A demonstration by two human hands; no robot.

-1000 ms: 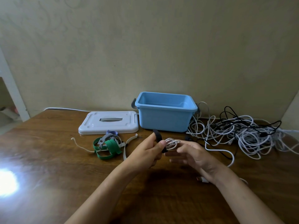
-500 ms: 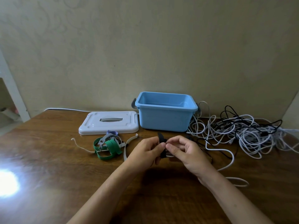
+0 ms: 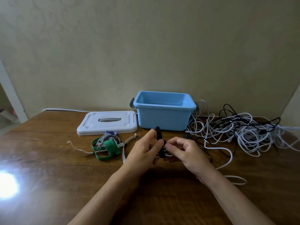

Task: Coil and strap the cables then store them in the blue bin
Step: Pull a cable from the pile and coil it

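My left hand (image 3: 143,149) and my right hand (image 3: 185,151) meet above the table's middle, in front of the blue bin (image 3: 164,118). Between them is a small coil of white cable (image 3: 168,154), mostly hidden by the fingers. A black strap (image 3: 159,137) runs around the coil, its free end sticking up past my left thumb. My left fingers hold the strap and coil; my right thumb and forefinger pinch the strap. The coil's loose tail (image 3: 227,161) trails right across the table. The bin stands open.
A tangled pile of white and black cables (image 3: 243,129) lies right of the bin. The bin's white lid (image 3: 108,122) lies flat to its left. Green, grey and white straps (image 3: 107,146) sit in front of the lid. A bright glare spot (image 3: 6,185) marks the table's left.
My right hand moved in from the coil's side to pinch the strap. The strap, loose above my left thumb a second ago, now wraps around the coil, which is mostly covered.
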